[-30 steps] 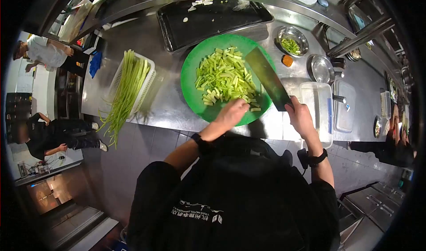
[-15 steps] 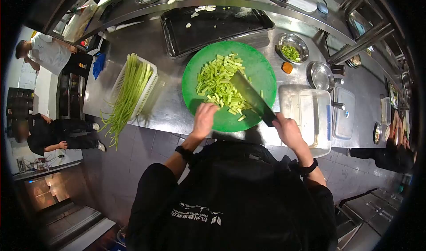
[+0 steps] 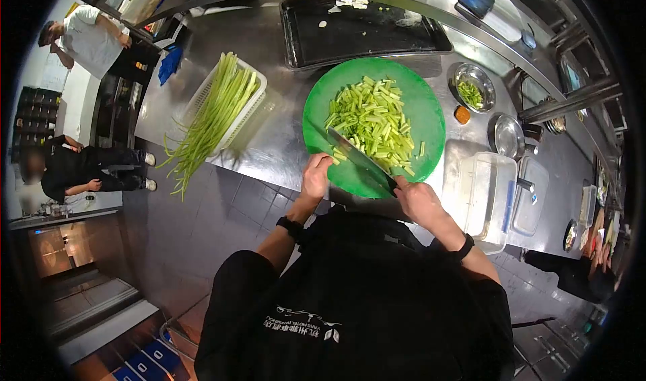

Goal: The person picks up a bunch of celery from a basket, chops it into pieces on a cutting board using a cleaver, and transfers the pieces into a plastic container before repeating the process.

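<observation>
My right hand (image 3: 418,200) grips the dark handle of a kitchen cleaver (image 3: 361,153) at the lower edge of a round green cutting board (image 3: 425,98). The blade slants up and left, along the lower left side of a pile of cut green stalk pieces (image 3: 371,115). At the board's lower left rim is my left hand (image 3: 315,176), its fingers curled together and their tips by a few loose pieces near the blade. What those fingers hold, if anything, is hidden.
Left of the board, long green stalks (image 3: 219,108) overhang a white basket (image 3: 250,108). A black tray (image 3: 363,34) lies behind. To the right are a metal bowl (image 3: 486,79) of cut greens, an orange-brown item (image 3: 461,115), another bowl (image 3: 508,136) and a clear container (image 3: 490,196). Other people stand at both sides.
The cleaver has swung left and its blade is turned more edge-on, now at the pile's lower left. My right hand has moved inward, closer to my left hand. The view has shifted.
</observation>
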The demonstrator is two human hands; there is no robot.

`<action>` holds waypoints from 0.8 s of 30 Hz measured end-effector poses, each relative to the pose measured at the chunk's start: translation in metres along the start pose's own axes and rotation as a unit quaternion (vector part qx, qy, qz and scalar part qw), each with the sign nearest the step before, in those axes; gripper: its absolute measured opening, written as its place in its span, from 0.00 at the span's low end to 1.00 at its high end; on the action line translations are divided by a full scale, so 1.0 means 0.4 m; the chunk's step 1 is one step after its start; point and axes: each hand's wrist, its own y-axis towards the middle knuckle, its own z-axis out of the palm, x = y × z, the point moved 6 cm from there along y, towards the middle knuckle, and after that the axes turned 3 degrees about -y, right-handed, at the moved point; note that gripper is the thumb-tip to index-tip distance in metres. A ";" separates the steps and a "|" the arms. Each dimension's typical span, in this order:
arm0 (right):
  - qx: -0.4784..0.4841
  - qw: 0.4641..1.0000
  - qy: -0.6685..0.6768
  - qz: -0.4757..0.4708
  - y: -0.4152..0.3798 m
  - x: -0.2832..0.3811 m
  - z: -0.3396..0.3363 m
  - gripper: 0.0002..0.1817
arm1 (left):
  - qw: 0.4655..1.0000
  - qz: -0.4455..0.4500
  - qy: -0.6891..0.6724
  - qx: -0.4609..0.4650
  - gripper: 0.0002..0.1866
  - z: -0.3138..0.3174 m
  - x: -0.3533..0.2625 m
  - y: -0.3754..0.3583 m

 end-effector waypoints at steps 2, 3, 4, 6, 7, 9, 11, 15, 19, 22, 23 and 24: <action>0.008 1.000 -0.013 -0.016 0.002 0.015 -0.008 0.13 | 1.000 0.000 0.002 0.007 0.08 -0.001 -0.004 0.003; 0.014 0.999 -0.024 -0.028 0.002 0.026 -0.014 0.13 | 1.000 0.003 0.005 0.007 0.08 -0.001 -0.008 0.005; 0.015 0.999 -0.025 -0.029 0.002 0.030 -0.017 0.13 | 1.000 0.007 0.008 0.008 0.08 0.000 -0.012 0.008; 0.001 0.997 -0.028 -0.066 0.001 0.048 -0.024 0.11 | 1.000 0.003 -0.006 0.007 0.08 0.001 -0.015 0.012; 0.003 0.997 -0.028 -0.067 0.004 0.051 -0.020 0.11 | 1.000 0.000 -0.018 0.007 0.08 0.000 -0.016 0.011; -0.016 0.997 -0.023 -0.078 0.011 0.058 -0.007 0.08 | 1.000 0.004 -0.015 0.003 0.08 -0.005 -0.018 0.009; 0.007 0.997 -0.036 -0.075 0.023 0.044 0.056 0.08 | 1.000 0.013 -0.016 0.001 0.07 -0.004 -0.021 0.006; 0.019 0.996 -0.050 -0.073 0.037 0.020 0.096 0.07 | 1.000 -0.002 -0.004 0.010 0.06 -0.006 -0.003 -0.011; 0.044 0.996 -0.048 -0.067 0.030 0.050 0.022 0.12 | 1.000 0.004 -0.018 0.017 0.06 -0.008 -0.010 -0.004; 0.041 0.997 -0.019 -0.062 0.027 0.046 0.018 0.14 | 0.999 0.001 -0.021 0.035 0.06 -0.008 -0.016 -0.006; 0.039 0.997 -0.017 -0.058 0.026 0.038 0.035 0.14 | 0.999 0.004 -0.023 0.039 0.06 -0.010 -0.017 -0.005; 0.024 0.998 -0.007 -0.066 0.031 0.036 0.053 0.13 | 0.999 0.005 -0.019 0.042 0.05 -0.011 -0.016 -0.003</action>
